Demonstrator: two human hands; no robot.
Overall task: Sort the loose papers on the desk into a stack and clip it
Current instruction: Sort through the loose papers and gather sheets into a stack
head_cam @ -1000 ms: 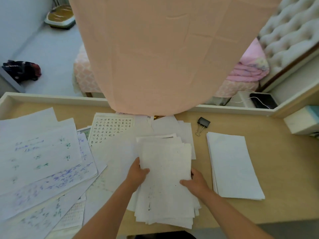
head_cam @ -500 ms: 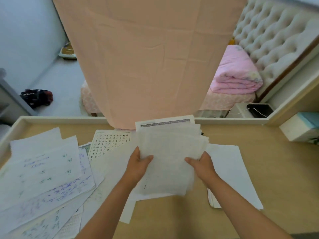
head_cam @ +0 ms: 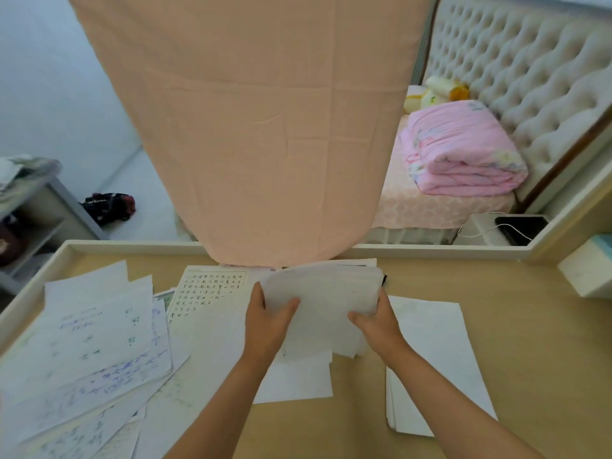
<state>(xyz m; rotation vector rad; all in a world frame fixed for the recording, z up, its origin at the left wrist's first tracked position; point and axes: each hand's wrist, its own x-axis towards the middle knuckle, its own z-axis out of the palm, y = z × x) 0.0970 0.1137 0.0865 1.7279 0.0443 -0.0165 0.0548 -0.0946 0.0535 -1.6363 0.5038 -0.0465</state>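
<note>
Gripping a curved sheaf of thin white papers, left hand and right hand clamp its sides.

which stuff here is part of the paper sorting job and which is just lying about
Part of the job:
- bundle of papers held by left hand and right hand
- loose papers
- neat stack

Just lying about:
- pink blanket
- white box
- black bag
</note>
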